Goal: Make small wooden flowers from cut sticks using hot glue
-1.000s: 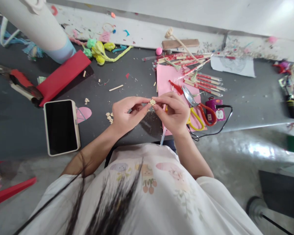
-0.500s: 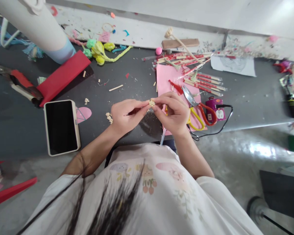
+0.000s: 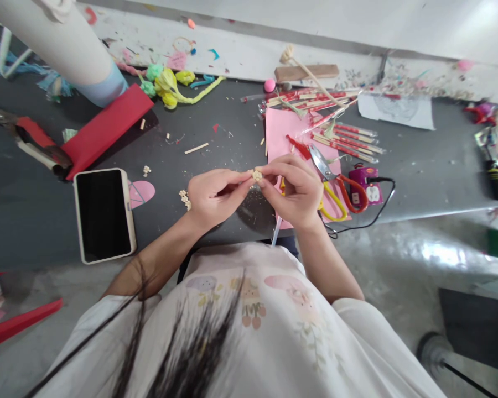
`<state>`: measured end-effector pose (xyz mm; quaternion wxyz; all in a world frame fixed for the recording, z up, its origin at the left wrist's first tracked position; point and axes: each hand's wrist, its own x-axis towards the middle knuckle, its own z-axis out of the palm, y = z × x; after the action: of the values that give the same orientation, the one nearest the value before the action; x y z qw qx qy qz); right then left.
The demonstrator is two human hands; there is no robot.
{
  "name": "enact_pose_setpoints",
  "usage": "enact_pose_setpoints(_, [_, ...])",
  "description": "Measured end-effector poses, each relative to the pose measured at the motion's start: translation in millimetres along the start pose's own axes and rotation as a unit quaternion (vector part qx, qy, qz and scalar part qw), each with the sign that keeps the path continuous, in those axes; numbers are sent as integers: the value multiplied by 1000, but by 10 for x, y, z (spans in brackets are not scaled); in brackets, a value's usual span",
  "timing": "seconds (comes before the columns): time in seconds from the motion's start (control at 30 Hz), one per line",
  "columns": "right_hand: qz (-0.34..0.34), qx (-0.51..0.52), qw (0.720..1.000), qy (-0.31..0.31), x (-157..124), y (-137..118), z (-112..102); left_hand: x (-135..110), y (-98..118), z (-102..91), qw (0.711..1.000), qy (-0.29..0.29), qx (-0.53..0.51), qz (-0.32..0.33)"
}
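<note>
Between the fingertips of both hands is a small cream-coloured cluster (image 3: pixel 257 175) made of little round pieces. My left hand (image 3: pixel 216 194) pinches its left side with thumb and forefinger. My right hand (image 3: pixel 295 188) grips the right side the same way. A loose pile of similar pale pieces (image 3: pixel 185 199) lies on the table by my left wrist, and a smaller clump (image 3: pixel 146 171) sits farther left. Under and beyond my right hand are a pink sheet (image 3: pixel 279 132) and scissors (image 3: pixel 321 161) with red handles. Yellow handles (image 3: pixel 333 203) show partly behind that hand.
A phone (image 3: pixel 104 215) lies at the left, near a red box (image 3: pixel 110 132) and pliers (image 3: pixel 33 138). Wrapped red-and-white sticks (image 3: pixel 348 138) lie at the right. A purple plug block (image 3: pixel 365 185) with a black cable stands near the table's front edge.
</note>
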<state>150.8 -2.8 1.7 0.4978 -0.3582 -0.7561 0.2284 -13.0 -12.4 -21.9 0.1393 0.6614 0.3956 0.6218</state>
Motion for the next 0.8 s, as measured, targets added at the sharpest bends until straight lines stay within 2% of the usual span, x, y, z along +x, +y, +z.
enact_pose_setpoints(0.17, [27, 4, 1000, 3, -37, 14, 13, 2, -7, -2, 1000, -6, 17, -15])
enact_pose_setpoints(0.3, [31, 36, 999, 3, -62, 44, 9, 17, -5, -9, 999, -20, -16, -23])
enact_pose_setpoints(0.57, [40, -5, 999, -1, -27, 32, -44, 17, -24, -33, 998, -55, 2, -13])
enact_pose_setpoints(0.8, [32, 6, 999, -9, -37, 31, -31, 13, -10, -31, 999, -38, 17, -10])
